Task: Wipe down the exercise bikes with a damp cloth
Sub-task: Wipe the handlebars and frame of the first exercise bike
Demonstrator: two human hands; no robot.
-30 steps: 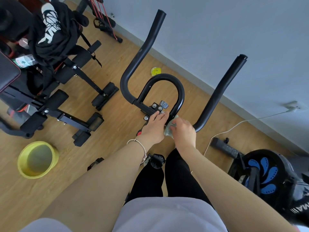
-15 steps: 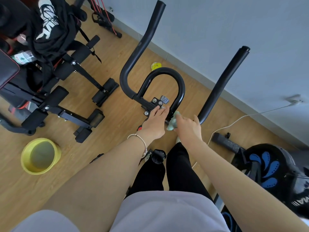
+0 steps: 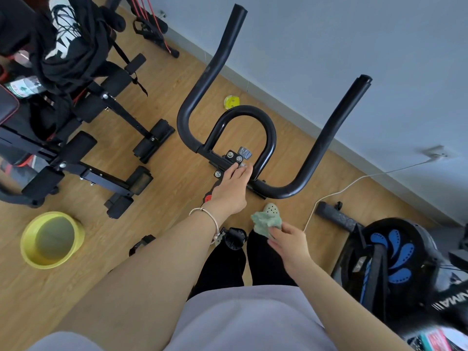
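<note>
Exercise bike handlebars (image 3: pixel 326 143) stand at the frame's centre. The left hand (image 3: pixel 233 191) rests with straight fingers on the bolted clamp (image 3: pixel 229 160), likely to steady the bar. The right hand (image 3: pixel 288 240) pinches the crumpled green cloth (image 3: pixel 264 220) just below the bar, apart from it, perhaps to refold it. A yellow basin (image 3: pixel 50 239) sits at lower left, probably for rinsing.
</note>
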